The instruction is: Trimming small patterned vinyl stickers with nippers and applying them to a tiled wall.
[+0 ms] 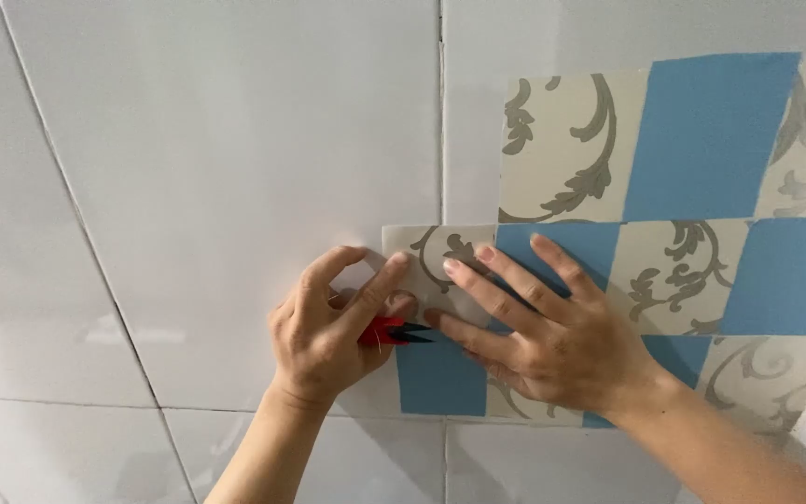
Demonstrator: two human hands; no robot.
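A patterned sticker sheet (pixel 701 187) with blue squares and cream squares bearing grey scrollwork lies against a white tiled wall (pixel 216 140). My right hand (pixel 538 331) presses flat on its lower left part, fingers spread and pointing up-left. My left hand (pixel 333 322) is at the sheet's left edge, its fingers pinching the upper left corner of the sheet. That hand also holds a small red-handled tool with dark blades (pixel 398 331), the tips pointing right toward my right hand.
Grey grout lines (pixel 441 103) run vertically above the sheet and horizontally below it. Large glossy white tiles extend to the left and below. A pale edge shows at the far lower right.
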